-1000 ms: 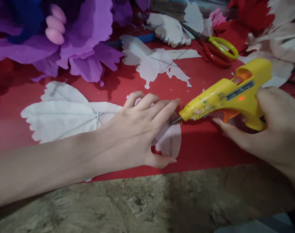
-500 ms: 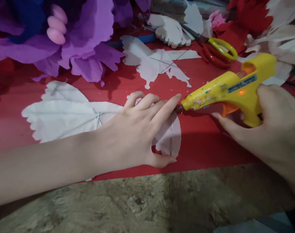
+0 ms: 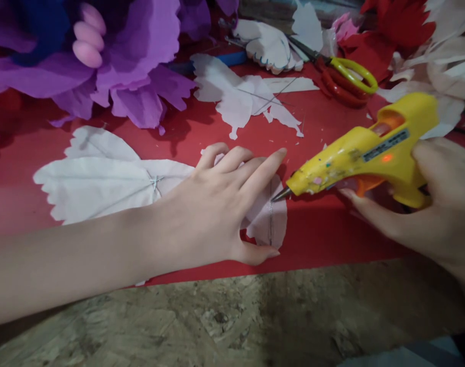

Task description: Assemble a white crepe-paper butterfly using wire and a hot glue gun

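A yellow glue gun (image 3: 347,153) with an orange trigger and a small glowing light is gripped in my right hand (image 3: 442,204). Its metal nozzle points down-left and meets a pale pink paper petal (image 3: 280,219) along a wire line with a shiny streak of glue. My left hand (image 3: 232,199) lies with fingers spread over this petal, pressing it down; thumb and forefinger frame the glued strip. Under and left of my left wrist are white scalloped paper petals (image 3: 94,181), with thin wires tied at a knot (image 3: 155,182). Part of these petals is hidden by my forearm.
Large purple paper flowers (image 3: 140,66) with pink balls (image 3: 87,35) fill the upper left. Scissors (image 3: 347,76) with yellow and red handles lie behind the glue gun, near white cut pieces (image 3: 232,86) and wires. Red sheet (image 3: 331,244) edges onto a rough board (image 3: 201,316).
The glue gun in my right hand has moved slightly down and right, its nozzle sliding down along the wire on the petal. My left hand has stayed in place.
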`<state>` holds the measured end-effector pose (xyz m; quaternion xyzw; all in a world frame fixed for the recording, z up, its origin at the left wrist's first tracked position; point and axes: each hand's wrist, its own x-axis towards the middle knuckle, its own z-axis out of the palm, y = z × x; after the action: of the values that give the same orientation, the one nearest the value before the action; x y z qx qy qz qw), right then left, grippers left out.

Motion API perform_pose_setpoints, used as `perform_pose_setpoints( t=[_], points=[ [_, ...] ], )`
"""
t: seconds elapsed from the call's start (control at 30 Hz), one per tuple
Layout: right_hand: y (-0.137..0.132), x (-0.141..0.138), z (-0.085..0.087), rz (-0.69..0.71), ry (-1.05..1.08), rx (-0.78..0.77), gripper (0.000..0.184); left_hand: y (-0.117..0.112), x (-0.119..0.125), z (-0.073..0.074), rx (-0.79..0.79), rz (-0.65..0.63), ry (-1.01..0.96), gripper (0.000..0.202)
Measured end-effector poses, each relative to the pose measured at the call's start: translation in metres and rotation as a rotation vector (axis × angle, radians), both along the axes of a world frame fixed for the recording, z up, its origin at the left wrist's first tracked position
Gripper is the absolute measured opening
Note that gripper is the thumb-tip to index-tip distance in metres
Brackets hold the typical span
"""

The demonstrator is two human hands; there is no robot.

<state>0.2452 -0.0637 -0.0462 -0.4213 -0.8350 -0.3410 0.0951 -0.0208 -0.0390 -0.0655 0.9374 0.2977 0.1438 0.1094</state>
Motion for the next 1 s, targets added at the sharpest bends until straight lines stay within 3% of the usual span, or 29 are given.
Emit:
perform_pose_setpoints(
  t=[0.13,0.27,0.43,0.57,0.8,1.0],
  points=[
    [-0.001,0.0,0.003,0.048,0.015,-0.06,0.032,-0.001,0.0,0.0,-0.002,0.001,0.004,0.093],
    [0.001,-0.002,0.003,0.023,-0.011,-0.025,0.033,-0.001,0.0,0.0,-0.001,-0.007,0.007,0.093],
    [0.004,-0.004,-0.002,-0.15,0.009,-0.001,0.044,0.0,0.001,-0.001,-0.013,0.004,0.0,0.089],
    [0.004,-0.005,-0.005,-0.326,0.12,-0.078,0.057,0.0,0.002,-0.002,-0.02,0.01,0.003,0.093],
    [0.002,-0.008,-0.004,-0.112,0.047,-0.05,0.046,0.0,0.002,-0.001,-0.023,0.021,0.009,0.094],
    [-0.004,-0.004,0.002,-0.038,0.07,-0.124,0.04,-0.001,0.001,-0.002,0.006,0.015,0.011,0.096]
  ],
)
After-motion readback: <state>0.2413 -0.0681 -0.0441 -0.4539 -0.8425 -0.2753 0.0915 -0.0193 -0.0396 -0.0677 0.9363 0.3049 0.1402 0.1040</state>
